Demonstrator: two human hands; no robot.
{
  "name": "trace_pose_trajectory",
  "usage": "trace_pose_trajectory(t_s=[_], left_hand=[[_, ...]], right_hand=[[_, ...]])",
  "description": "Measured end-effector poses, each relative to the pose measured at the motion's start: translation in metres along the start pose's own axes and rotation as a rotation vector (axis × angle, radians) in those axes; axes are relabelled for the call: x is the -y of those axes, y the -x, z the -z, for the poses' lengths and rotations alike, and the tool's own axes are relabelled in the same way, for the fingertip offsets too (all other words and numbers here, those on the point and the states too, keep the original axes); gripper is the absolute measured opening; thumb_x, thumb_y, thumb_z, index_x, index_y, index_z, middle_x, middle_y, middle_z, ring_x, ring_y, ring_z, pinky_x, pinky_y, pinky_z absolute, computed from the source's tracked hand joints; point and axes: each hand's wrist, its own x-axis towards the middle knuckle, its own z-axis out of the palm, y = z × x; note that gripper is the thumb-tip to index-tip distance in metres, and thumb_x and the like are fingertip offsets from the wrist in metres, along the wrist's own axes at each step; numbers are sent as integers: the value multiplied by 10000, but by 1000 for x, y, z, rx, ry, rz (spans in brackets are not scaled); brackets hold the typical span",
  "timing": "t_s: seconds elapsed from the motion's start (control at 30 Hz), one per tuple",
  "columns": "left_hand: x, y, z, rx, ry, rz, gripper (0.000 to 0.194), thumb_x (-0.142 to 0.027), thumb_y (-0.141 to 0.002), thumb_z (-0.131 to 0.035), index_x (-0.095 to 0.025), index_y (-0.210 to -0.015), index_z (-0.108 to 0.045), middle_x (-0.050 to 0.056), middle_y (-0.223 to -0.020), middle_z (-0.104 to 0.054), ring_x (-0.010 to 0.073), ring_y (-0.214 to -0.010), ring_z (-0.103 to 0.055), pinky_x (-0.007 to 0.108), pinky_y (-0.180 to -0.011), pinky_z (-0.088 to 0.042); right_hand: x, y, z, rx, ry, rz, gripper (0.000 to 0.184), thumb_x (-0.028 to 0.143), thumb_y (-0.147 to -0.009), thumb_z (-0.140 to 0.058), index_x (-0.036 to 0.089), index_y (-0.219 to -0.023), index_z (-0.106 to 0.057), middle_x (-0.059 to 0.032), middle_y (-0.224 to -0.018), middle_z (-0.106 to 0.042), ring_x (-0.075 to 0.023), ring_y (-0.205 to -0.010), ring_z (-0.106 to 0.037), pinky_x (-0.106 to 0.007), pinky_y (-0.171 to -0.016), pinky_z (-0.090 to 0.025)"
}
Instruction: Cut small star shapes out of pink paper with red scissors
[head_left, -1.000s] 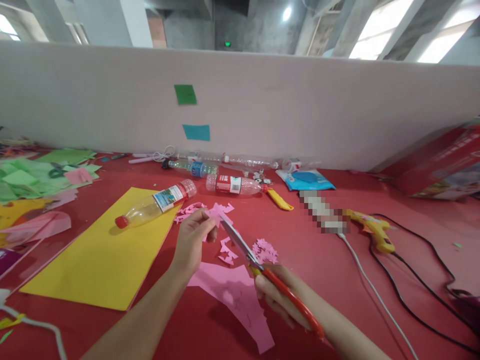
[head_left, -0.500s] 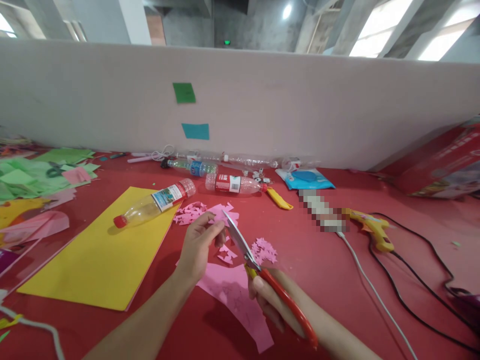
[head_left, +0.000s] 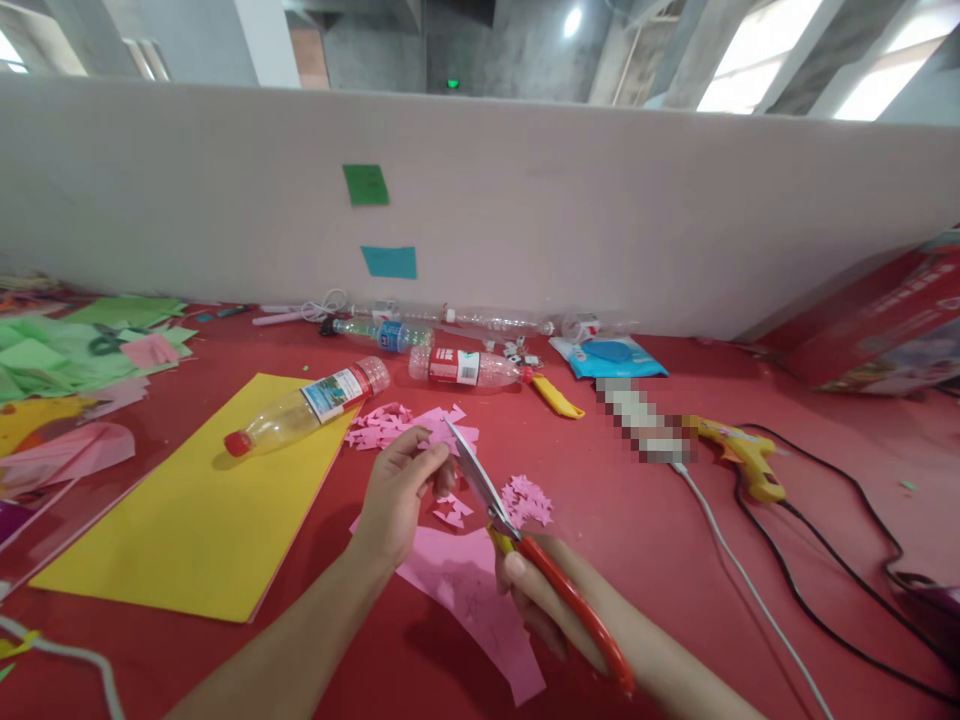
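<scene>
My right hand (head_left: 544,585) grips scissors (head_left: 484,480) with red handles and a bit of yellow near the pivot. Their blades look nearly closed and point up and left, close beside the fingertips of my left hand (head_left: 401,490). Thumb and fingers of the left hand are pinched together; what is between them, if anything, I cannot make out. Just behind the fingertips is a jagged pink paper piece (head_left: 459,420). Below both hands lies a larger pink paper sheet (head_left: 465,585) with faint drawn lines, partly hidden. Small pink cut-outs (head_left: 527,500) are heaped right of the blades, and pink scraps (head_left: 379,427) lie to the left.
A yellow sheet (head_left: 202,510) bears a plastic bottle (head_left: 300,412) on the left. Several more bottles (head_left: 469,367) line the low wall. A blue packet (head_left: 611,357), a yellow glue gun (head_left: 742,455) with a black cable and a white cord (head_left: 739,565) are on the right.
The view has shifted very slightly. Both hands and the scissors hold almost the same position.
</scene>
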Motion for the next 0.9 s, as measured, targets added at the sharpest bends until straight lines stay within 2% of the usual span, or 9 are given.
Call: trace_pose_trajectory(t_s=[0.33, 0.47, 0.57, 0.77, 0.9], left_hand=[[1, 2, -1, -15, 56, -25, 152, -219, -733, -657, -184, -623, -559, -40, -489, -571, 73, -462, -481, 198, -490, -396], [1, 1, -1, 1, 72, -11, 152, -211, -739, -656, -185, -622, -563, -41, -492, -581, 70, -463, -488, 190, -491, -396], [2, 1, -1, 10, 73, -5, 172, -218, -747, -659, -184, -616, -554, -43, -488, -582, 68, -463, -488, 185, -492, -393], [3, 2, 1, 19, 65, -10, 183, -223, -769, -646, -183, -616, -553, -45, -487, -583, 65, -465, -487, 180, -498, -391], [3, 2, 1, 29, 55, -3, 188, -228, -770, -644, -183, -611, -552, -41, -489, -588, 66, -464, -489, 183, -500, -392]], right_hand=[[4, 3, 0, 26, 3, -31, 583, 778, -807, -392, 197, -765, -419, 80, -499, -381, -59, -392, -324, -202, -410, -299], [0, 2, -1, 30, -14, -18, 496, 671, -883, -402, 188, -782, -451, 85, -480, -387, -53, -384, -319, -194, -411, -287], [0, 0, -1, 17, -43, -69, 426, 591, -906, -425, 190, -765, -461, 87, -458, -388, -50, -362, -313, -187, -386, -259], [3, 1, -2, 8, -108, -78, 552, 738, -828, -413, 193, -752, -464, 103, -417, -361, -47, -331, -298, -191, -384, -259], [4, 0, -2, 7, -151, -109, 589, 779, -780, -433, 195, -710, -458, 105, -417, -351, -39, -331, -287, -182, -374, -244]])
